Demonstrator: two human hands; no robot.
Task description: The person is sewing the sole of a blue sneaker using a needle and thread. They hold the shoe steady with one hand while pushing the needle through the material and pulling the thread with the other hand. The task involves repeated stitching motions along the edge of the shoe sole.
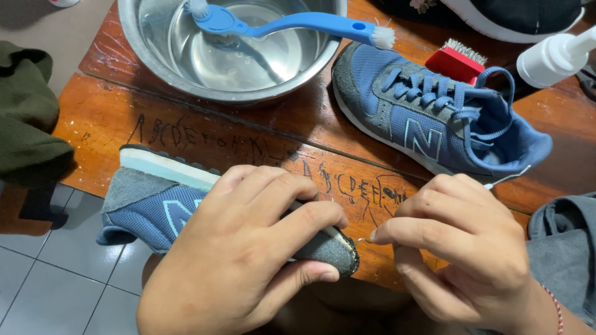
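My left hand (pixel 248 248) grips a blue and grey sneaker (pixel 155 201) turned on its side, its white sole facing away from me, at the near edge of a wooden table (pixel 112 118). My right hand (pixel 459 248) pinches something thin, a thread or lace end, right at the shoe's grey toe (pixel 335 251). A second matching blue sneaker (pixel 434 118) with blue laces rests upright on the table behind my right hand.
A steel bowl of water (pixel 230 49) stands at the back with a blue long-handled brush (pixel 292 23) across it. A red brush (pixel 456 62) and a white spray bottle (pixel 555 57) lie at the right. Dark green cloth (pixel 28 118) lies left, grey cloth (pixel 565 248) right, tiled floor below.
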